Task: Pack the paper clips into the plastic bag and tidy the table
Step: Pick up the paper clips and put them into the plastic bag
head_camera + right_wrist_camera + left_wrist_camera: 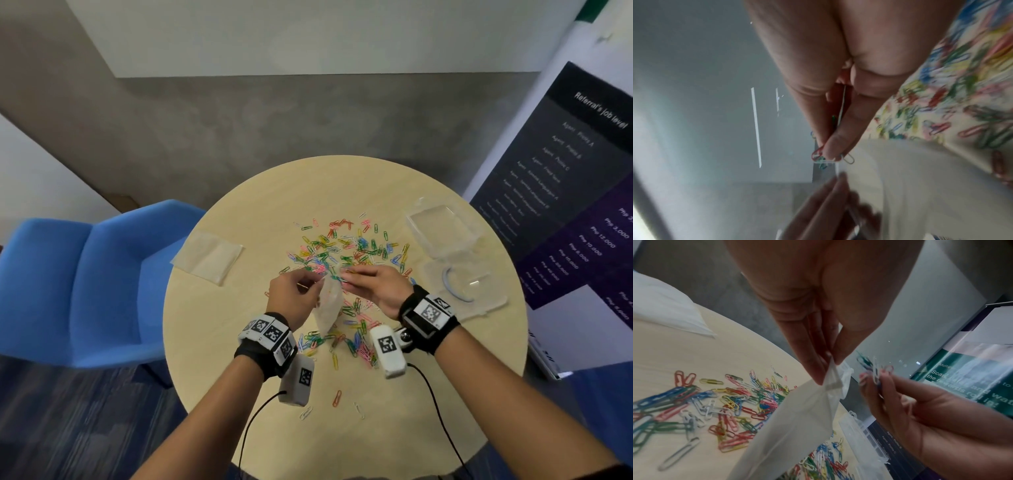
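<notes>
Pinching the top edge of the plastic bag [797, 418] between thumb and fingers, the left hand [294, 296] is holding it up above the near middle of the round table [239, 325], so that the bag is hanging down over the clips beneath it. The right hand [373, 291] is hovering just beside the bag's mouth, on its right, with its fingertips [835, 146] closed on a small bunch of paper clips [875, 371]; red, green and white ones are sticking out past the fingers in the wrist views, which are blurred there, so I cannot tell how many clips are in the bunch. Most of the loose paper clips [346, 250] are lying in a coloured scatter across the middle of the table, running from the far side of the hands to the near side below the wrists, and a few stray ones [337, 399] are sitting apart toward the near edge. A flat pile of spare bags [209, 257] is lying at the left of the table, well apart from the clips. At the right, an open clear plastic case [442, 228] is resting with its other half [462, 284] just nearer. A blue chair [85, 281] is standing left of the table, and a dark banner [565, 192] is standing to its right.
</notes>
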Demonstrator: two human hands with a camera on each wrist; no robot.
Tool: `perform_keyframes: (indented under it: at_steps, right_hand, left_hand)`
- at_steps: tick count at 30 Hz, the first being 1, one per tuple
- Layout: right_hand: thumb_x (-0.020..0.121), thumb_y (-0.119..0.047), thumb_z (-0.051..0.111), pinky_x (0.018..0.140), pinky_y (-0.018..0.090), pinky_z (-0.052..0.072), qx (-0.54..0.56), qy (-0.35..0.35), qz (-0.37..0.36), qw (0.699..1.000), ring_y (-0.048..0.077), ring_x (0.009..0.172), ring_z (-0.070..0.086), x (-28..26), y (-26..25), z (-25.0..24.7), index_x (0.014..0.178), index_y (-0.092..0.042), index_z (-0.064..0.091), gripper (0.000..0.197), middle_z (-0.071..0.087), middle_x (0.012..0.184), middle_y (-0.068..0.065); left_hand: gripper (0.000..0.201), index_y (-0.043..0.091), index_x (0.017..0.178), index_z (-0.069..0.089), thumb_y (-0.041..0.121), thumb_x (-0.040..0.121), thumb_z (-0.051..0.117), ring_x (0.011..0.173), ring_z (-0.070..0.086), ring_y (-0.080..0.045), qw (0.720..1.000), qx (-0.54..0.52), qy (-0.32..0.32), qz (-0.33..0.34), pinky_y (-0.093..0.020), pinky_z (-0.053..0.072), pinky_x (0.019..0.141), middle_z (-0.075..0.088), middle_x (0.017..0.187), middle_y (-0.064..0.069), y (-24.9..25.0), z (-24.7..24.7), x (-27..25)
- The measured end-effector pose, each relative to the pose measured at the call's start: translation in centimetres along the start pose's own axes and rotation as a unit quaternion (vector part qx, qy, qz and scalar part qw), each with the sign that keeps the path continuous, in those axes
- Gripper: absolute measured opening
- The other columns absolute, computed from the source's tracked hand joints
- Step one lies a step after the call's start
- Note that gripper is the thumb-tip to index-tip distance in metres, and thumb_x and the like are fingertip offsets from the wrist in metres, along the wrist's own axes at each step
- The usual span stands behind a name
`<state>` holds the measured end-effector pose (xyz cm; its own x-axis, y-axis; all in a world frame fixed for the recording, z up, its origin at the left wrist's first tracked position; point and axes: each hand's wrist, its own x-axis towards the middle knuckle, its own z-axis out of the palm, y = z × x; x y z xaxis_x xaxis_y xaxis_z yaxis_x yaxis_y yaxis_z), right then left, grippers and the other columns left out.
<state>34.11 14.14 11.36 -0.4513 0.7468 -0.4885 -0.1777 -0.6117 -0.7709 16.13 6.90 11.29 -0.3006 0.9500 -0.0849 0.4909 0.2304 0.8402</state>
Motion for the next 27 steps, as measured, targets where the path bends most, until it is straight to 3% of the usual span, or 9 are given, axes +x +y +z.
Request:
perform_keyframes:
  at_steps: [3,7,14,17,19,21,24,25,27]
  right_hand:
    - [0.08,0.007,0.07,0.075,0.026,0.06,-0.076,0.007,-0.018,0.997,0.025,0.081,0.072,0.3,0.5,1.5,0.096,0.003,0.071,0.017,0.073,0.093,0.018]
    - [0.083,0.009,0.066,0.075,0.028,0.06,-0.168,0.046,-0.027,0.984,0.029,0.08,0.071,0.9,1.4,2.2,0.096,0.009,0.069,0.013,0.068,0.089,0.021]
    - [0.09,0.012,0.049,0.087,0.032,0.056,-0.238,0.038,0.039,0.97,0.031,0.097,0.065,1.1,1.4,4.7,0.093,0.004,0.067,0.02,0.066,0.099,0.021]
    - [0.092,0.003,0.053,0.094,0.028,0.048,-0.474,0.076,0.024,0.877,0.025,0.11,0.059,1.3,1.0,4.9,0.128,-0.005,0.058,0.037,0.06,0.127,0.013]
    - [0.089,-0.003,0.061,0.095,0.031,0.051,-0.589,0.077,-0.038,0.804,0.023,0.107,0.061,0.9,0.8,5.7,0.13,-0.007,0.058,0.041,0.062,0.124,0.011]
    - [0.085,-0.005,0.067,0.092,0.029,0.053,-0.562,0.032,-0.089,0.822,0.018,0.099,0.066,0.7,0.9,6.0,0.119,-0.009,0.066,0.035,0.069,0.114,0.008]
    - [0.085,-0.004,0.069,0.079,0.028,0.058,-0.392,-0.019,-0.126,0.911,0.017,0.083,0.072,-0.6,0.2,4.9,0.105,-0.007,0.073,0.021,0.074,0.094,0.009]
    - [0.086,-0.005,0.068,0.071,0.028,0.06,-0.356,0.002,-0.134,0.925,0.02,0.077,0.072,-1.0,-0.1,3.8,0.102,-0.008,0.072,0.018,0.074,0.089,0.01]
    - [0.083,-0.008,0.071,0.06,0.031,0.061,-0.388,0.053,-0.103,0.914,0.027,0.072,0.071,-1.3,0.4,1.0,0.103,-0.013,0.069,0.02,0.07,0.087,0.01]
  left_hand:
    - [0.007,0.019,0.087,0.072,0.015,0.089,0.067,0.055,0.062,0.002,1.0,0.009,0.009,0.018,-0.013,0.051,0.058,0.068,0.067,0.008,0.4,0.2,-0.3]
    - [0.008,0.02,0.084,0.071,0.015,0.088,0.067,0.06,0.067,-0.01,1.0,-0.001,0.014,0.018,-0.025,0.057,0.062,0.069,0.071,0.004,0.2,0.2,-0.4]
    - [0.006,0.016,0.087,0.072,0.015,0.088,0.067,0.061,0.065,-0.008,0.999,-0.007,0.002,0.04,-0.017,0.052,0.06,0.07,0.072,0.002,-0.3,0.3,-0.4]
    - [0.007,0.013,0.091,0.069,0.016,0.092,0.063,0.064,0.067,-0.016,1.0,-0.018,-0.003,0.023,-0.021,0.056,0.06,0.068,0.076,-0.002,-0.6,0.3,-0.4]
    - [0.006,0.014,0.094,0.066,0.016,0.094,0.061,0.069,0.067,-0.018,1.0,-0.016,0.01,0.016,-0.028,0.058,0.063,0.068,0.08,-0.002,-0.8,0.4,-0.3]
    - [0.006,0.017,0.094,0.065,0.015,0.094,0.059,0.071,0.065,-0.015,0.999,-0.006,0.04,0.011,-0.026,0.055,0.064,0.067,0.081,0.001,-1.0,0.3,-0.2]
    - [0.007,0.019,0.091,0.064,0.014,0.094,0.06,0.066,0.065,-0.018,0.997,-0.031,0.074,0.004,-0.02,0.051,0.058,0.067,0.077,0.0,-1.3,-0.7,0.1]
    - [0.006,0.018,0.09,0.063,0.015,0.094,0.06,0.065,0.066,-0.019,0.996,-0.04,0.078,0.0,-0.021,0.051,0.057,0.068,0.075,-0.001,-1.4,-1.1,0.1]
    - [0.007,0.017,0.09,0.064,0.019,0.094,0.06,0.064,0.067,-0.021,0.995,-0.049,0.084,-0.003,-0.026,0.054,0.059,0.069,0.076,-0.003,-1.5,-1.8,0.4]
